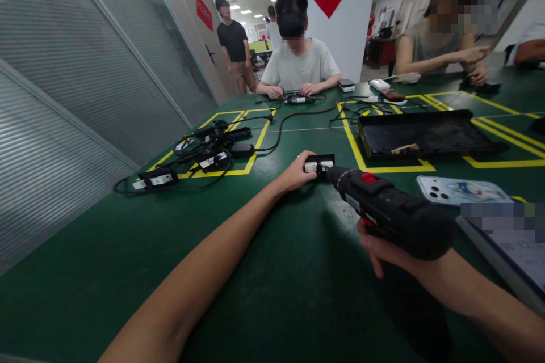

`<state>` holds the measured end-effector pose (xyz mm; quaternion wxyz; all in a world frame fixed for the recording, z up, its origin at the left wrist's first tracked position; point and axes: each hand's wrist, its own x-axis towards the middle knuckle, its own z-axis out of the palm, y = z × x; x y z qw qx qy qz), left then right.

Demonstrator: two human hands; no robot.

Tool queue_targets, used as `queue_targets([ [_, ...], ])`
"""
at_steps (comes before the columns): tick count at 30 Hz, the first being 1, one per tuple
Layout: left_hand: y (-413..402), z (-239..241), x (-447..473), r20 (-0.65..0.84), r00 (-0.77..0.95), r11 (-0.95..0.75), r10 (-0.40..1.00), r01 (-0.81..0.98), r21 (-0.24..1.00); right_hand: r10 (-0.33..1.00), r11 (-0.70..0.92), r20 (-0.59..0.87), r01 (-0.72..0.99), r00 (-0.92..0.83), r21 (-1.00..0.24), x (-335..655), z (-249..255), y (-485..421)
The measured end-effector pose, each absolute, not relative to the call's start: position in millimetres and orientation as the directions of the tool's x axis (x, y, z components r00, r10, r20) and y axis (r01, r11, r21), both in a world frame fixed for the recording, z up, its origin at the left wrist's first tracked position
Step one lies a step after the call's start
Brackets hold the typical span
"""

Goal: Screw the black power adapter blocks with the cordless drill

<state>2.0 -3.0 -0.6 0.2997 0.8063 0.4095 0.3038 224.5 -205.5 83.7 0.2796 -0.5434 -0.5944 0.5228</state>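
My right hand (392, 252) grips a black cordless drill (383, 204) with red details, fingers wrapped round its handle. The drill's chuck points forward and left, its tip meeting or nearly meeting a small black case with white parts inside (320, 164); exact contact cannot be made out. My left hand (298, 173) is closed on the left end of that case and holds it on the green table (255, 272). Whatever sits in the drill's tip is too small to tell.
Black adapters and cables (217, 147) lie heaped at left inside yellow tape. A black tray (430, 133) stands at right, with a phone (464, 190) and a grey tablet-like device (506, 255) nearer me. Across the table sit a person in a white shirt (300, 62) and another at right.
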Motion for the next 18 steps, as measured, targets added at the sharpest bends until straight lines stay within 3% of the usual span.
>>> queue_targets([
  [9, -5.5, -0.3, 2.0, 0.265, 0.477, -0.499, 0.838, 0.473, 0.726, 0.937, -0.146, -0.241, 0.344, -0.252, -0.928, 225.3, 84.9, -206.2],
  [18, -4.5, 2.8, 4.3, 0.192, 0.461, -0.420, 0.866, 0.465, 0.779, 0.940, -0.117, -0.226, 0.379, -0.257, -0.918, 225.3, 85.4, -206.3],
])
